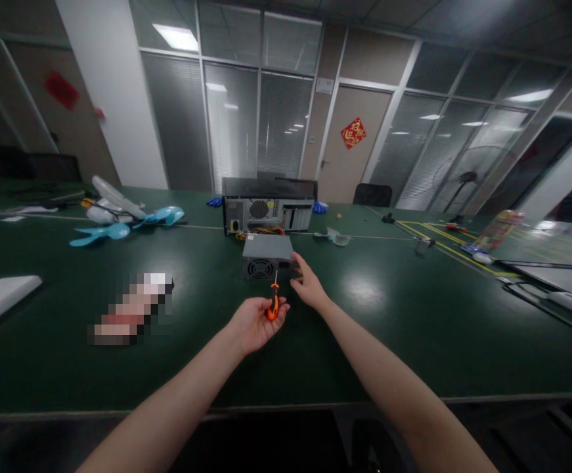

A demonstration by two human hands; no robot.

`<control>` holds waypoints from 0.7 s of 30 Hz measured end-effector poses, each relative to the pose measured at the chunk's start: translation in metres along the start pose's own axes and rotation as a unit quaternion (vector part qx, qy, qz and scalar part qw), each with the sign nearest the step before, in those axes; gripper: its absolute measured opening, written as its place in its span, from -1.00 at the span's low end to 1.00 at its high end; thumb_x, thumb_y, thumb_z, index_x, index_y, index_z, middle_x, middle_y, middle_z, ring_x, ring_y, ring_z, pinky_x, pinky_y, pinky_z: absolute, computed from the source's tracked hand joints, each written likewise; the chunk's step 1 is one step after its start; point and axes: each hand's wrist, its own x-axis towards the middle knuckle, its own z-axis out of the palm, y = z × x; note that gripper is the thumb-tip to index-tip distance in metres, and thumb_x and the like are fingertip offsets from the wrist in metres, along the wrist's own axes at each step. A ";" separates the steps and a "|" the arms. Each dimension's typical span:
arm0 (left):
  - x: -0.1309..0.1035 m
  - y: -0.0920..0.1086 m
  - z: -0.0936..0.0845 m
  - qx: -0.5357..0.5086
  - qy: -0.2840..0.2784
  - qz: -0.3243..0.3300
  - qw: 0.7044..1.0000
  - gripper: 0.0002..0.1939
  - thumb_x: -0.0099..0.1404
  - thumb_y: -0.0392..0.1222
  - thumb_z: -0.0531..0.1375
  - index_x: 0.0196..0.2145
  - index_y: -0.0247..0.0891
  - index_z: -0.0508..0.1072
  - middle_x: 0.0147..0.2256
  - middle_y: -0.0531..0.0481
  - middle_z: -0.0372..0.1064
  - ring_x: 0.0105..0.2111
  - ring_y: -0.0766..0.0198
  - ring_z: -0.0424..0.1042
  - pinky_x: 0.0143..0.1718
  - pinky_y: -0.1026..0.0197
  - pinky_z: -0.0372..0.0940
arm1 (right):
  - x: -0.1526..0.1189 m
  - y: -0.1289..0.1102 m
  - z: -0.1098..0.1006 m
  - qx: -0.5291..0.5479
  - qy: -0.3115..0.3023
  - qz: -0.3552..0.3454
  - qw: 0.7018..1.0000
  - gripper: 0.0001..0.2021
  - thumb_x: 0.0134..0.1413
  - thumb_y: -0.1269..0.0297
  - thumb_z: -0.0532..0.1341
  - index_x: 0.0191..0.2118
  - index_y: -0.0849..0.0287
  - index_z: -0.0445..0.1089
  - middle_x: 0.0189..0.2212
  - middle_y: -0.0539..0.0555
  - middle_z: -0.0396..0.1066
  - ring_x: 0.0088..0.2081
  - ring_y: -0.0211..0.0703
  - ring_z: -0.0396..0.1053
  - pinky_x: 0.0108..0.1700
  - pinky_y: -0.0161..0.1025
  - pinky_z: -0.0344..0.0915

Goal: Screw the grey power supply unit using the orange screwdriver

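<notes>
Left hand bare. Right hand bare. Wrists uncovered. Forearms bare as far as view reaches, tapering toward wrists. Nail detail too small to judge.

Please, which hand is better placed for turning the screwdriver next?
Probably the left hand: it holds the screwdriver, pointed towards the grey metal box. The right hand is at the box's side.
</notes>
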 end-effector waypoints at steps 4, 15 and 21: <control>-0.001 -0.001 -0.002 0.030 -0.014 0.023 0.999 -0.76 0.19 -0.45 -0.01 -0.17 -0.51 0.27 -0.30 -0.25 0.30 -0.41 0.34 0.39 -0.41 0.37 0.36 | 0.004 0.004 0.002 0.003 0.008 -0.003 1.000 -0.28 -0.16 0.49 0.06 0.21 0.04 -0.10 0.17 0.13 -0.04 -0.11 -0.16 0.25 -0.26 -0.23 0.34; 0.001 -0.004 -0.010 0.100 -0.028 -0.005 0.995 -0.74 0.20 -0.30 0.10 -0.12 -0.29 0.27 -0.28 -0.10 0.31 -0.45 0.37 0.38 -0.69 0.52 0.13 | 0.003 -0.002 0.005 0.003 0.028 -0.008 1.000 -0.29 -0.16 0.50 0.05 0.20 0.04 -0.08 0.14 0.14 -0.03 -0.14 -0.15 0.25 -0.29 -0.20 0.36; 0.002 -0.005 -0.011 0.125 -0.022 0.002 0.992 -0.72 0.17 -0.24 0.14 -0.13 -0.26 0.28 -0.27 -0.06 0.30 -0.55 0.48 0.31 -0.74 0.54 0.00 | 0.002 -0.004 0.005 -0.027 0.033 -0.018 0.999 -0.26 -0.16 0.50 0.06 0.22 0.05 -0.13 0.14 0.15 -0.02 -0.11 -0.12 0.24 -0.26 -0.18 0.36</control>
